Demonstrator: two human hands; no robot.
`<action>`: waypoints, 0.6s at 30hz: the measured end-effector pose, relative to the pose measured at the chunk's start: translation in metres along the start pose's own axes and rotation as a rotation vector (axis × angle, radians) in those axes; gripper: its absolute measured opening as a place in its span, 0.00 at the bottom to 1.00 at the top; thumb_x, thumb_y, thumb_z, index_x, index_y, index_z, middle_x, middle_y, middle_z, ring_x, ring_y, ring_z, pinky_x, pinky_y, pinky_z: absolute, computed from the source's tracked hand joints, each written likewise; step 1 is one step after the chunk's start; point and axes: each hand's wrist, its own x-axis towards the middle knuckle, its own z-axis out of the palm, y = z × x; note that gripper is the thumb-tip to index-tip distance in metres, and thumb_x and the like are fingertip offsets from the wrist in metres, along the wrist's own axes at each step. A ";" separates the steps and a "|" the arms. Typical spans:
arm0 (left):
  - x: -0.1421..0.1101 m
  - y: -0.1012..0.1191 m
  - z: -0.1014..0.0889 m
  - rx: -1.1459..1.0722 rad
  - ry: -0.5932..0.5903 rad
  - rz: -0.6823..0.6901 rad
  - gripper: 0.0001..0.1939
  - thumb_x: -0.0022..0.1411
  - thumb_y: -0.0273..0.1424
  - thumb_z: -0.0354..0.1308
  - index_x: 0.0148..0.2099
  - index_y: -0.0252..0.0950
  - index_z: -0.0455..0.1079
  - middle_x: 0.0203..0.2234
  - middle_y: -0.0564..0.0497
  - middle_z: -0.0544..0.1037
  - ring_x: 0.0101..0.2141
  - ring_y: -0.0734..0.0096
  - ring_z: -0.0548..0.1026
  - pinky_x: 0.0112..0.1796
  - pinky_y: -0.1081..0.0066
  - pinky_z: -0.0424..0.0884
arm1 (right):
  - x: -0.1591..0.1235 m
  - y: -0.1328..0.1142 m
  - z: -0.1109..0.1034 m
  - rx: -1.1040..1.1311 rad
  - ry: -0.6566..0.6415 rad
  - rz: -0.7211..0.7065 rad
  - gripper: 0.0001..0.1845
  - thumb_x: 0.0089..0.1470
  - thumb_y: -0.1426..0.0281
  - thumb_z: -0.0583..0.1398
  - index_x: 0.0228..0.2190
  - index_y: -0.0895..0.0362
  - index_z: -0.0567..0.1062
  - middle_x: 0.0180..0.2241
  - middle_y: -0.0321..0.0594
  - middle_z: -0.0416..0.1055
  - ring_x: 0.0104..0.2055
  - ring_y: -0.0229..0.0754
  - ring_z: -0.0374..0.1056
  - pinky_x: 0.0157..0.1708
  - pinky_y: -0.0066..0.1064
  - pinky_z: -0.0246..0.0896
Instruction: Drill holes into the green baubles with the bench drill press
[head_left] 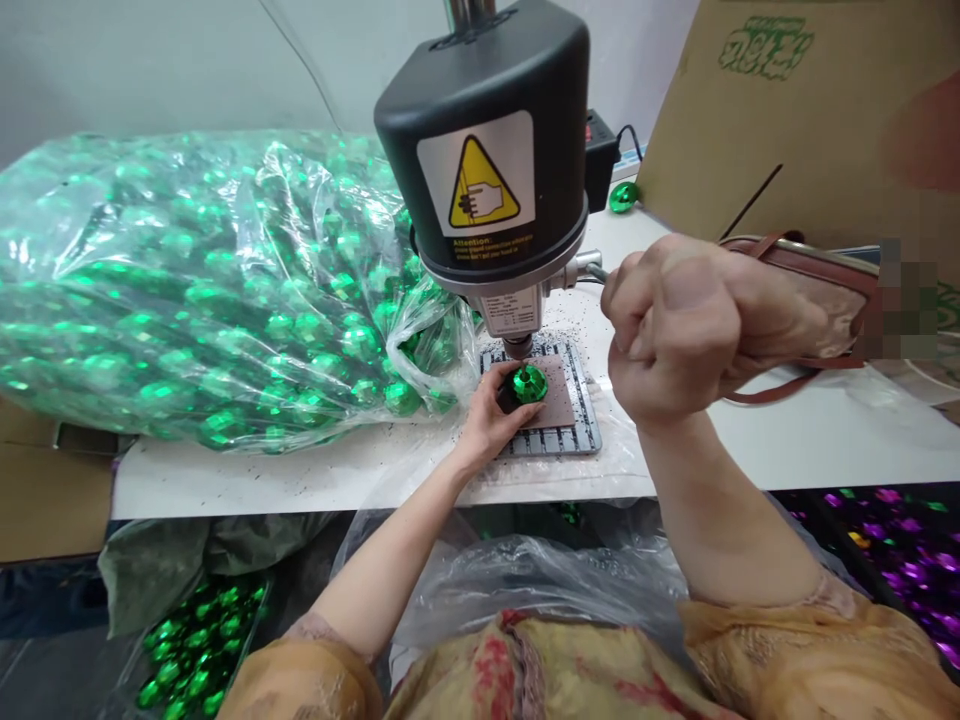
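A black-topped drill press with a yellow hand-warning label stands over the table. Below its chuck, a shiny green faceted ball rests at a pinkish pad on the slotted grey base plate. My left hand has its thumb and fingers closed around the ball, with the tool's tip at the ball's top. Raised at the right, my right hand is in a fist around the end of the press's lever; most of the lever is hidden by the fingers.
A large clear bag of green balls fills the table's left. Another green ball lies near the cardboard box behind. A brown strapped case is at right. Dark specks litter the white table. Green balls and purple balls sit below.
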 end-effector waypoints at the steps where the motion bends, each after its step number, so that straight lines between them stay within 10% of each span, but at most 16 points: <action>1: 0.000 0.000 0.000 0.000 -0.002 -0.001 0.33 0.55 0.39 0.71 0.60 0.39 0.65 0.54 0.43 0.74 0.56 0.55 0.72 0.59 0.54 0.67 | -0.001 0.003 -0.001 0.034 -0.002 -0.036 0.32 0.57 0.61 0.60 0.15 0.57 0.45 0.13 0.31 0.43 0.15 0.30 0.39 0.17 0.36 0.33; 18: -0.001 0.001 0.000 0.000 -0.006 0.013 0.32 0.55 0.40 0.70 0.59 0.39 0.65 0.54 0.42 0.73 0.56 0.55 0.72 0.58 0.54 0.67 | -0.018 0.026 -0.017 0.075 -0.110 -0.297 0.26 0.53 0.74 0.58 0.16 0.56 0.46 0.11 0.27 0.45 0.11 0.29 0.43 0.12 0.30 0.43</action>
